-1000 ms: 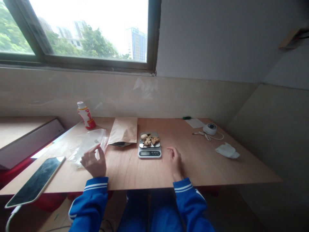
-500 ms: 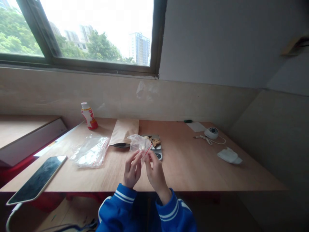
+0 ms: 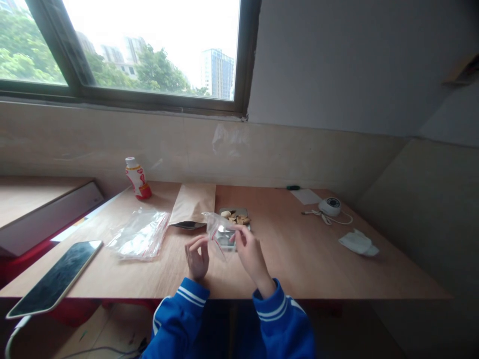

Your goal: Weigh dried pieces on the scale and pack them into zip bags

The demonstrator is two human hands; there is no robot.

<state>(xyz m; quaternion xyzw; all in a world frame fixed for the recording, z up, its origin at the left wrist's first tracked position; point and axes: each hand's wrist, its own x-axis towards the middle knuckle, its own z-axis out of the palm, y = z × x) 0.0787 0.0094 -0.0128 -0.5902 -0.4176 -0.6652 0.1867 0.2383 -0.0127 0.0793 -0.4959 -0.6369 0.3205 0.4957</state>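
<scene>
A clear zip-lock bag point(image 3: 217, 230) with a red seal line is stretched between my two hands above the table. My right hand point(image 3: 247, 252) pinches its right edge between thumb and fingers. At its left edge, my left hand point(image 3: 197, 257) has curled fingers whose tips meet the plastic. Just behind the bag, a small kitchen scale point(image 3: 245, 211) carries several brown, dried-looking pieces point(image 3: 239, 219); the bag and my right hand partly cover it. Left of the scale lies a brown paper pouch point(image 3: 194, 202), its dark mouth towards me.
A stack of clear zip-lock bags point(image 3: 140, 234) lies left, near a phone point(image 3: 56, 279) with a cable. Behind them stands a red-and-white bottle point(image 3: 138, 179). On the right are a white dome camera point(image 3: 329, 206), a crumpled white tissue point(image 3: 358, 243) and a paper sheet point(image 3: 307, 196).
My hands have moved apart, right hand rightwards and left hand slightly left. The bag is now spread between them, and more of the scale's load shows.
</scene>
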